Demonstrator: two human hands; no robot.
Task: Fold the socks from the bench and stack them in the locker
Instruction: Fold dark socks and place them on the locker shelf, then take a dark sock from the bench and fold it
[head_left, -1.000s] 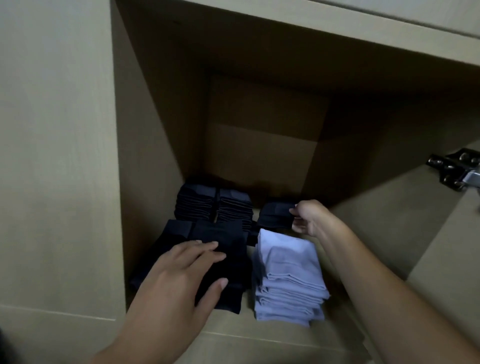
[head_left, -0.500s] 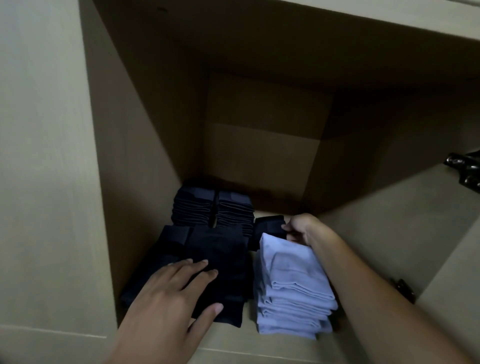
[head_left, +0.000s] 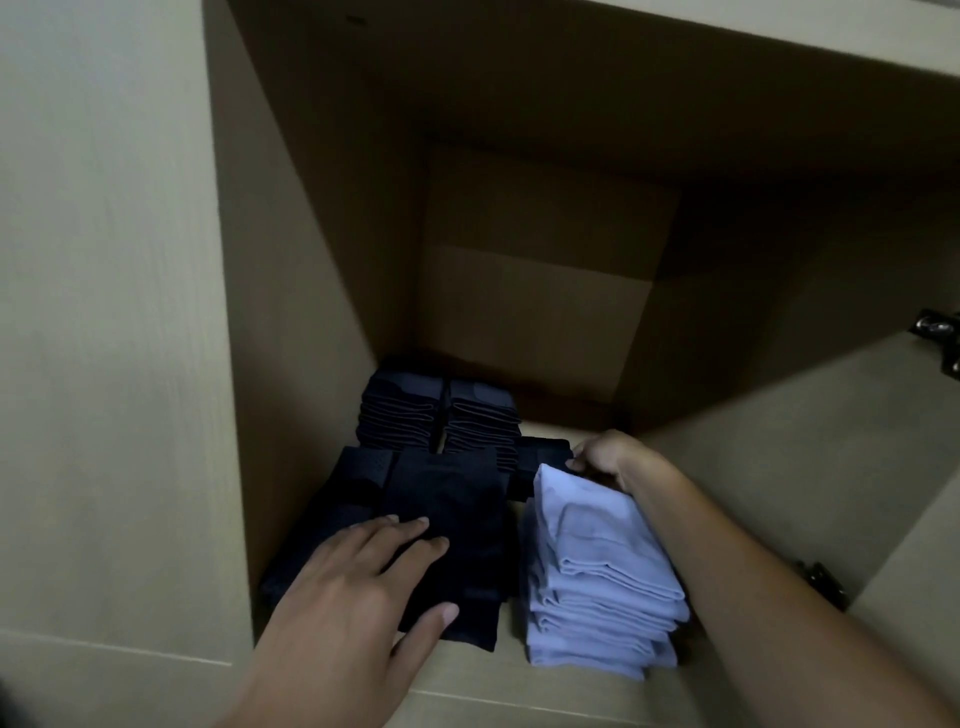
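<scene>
Down inside the locker (head_left: 291, 291), folded socks sit in several piles on its floor. The left hand (head_left: 358, 597) lies flat with fingers straight and spread on top of the near dark sock pile (head_left: 452, 519), thumb out along that pile's near right corner, pressing rather than grasping. Just to the right of it, touching or nearly so, stands the stack of light blue socks (head_left: 597, 571), its layers fanned a little toward the near edge. The right hand (head_left: 608, 460) reaches in over the far end of that light stack, its fingers curled and pinching a small dark folded sock (head_left: 540, 457) that sits just behind the blue stack and beside the dark piles; the fingertips themselves are hidden in shadow. Farther back, against the left wall, two more dark sock stacks (head_left: 441, 415) stand side by side, their folded edges showing as ridges. A metal hinge (head_left: 935, 332) is fixed at the right side of the locker, and another dark fitting (head_left: 823, 582) shows lower down by the right forearm.
</scene>
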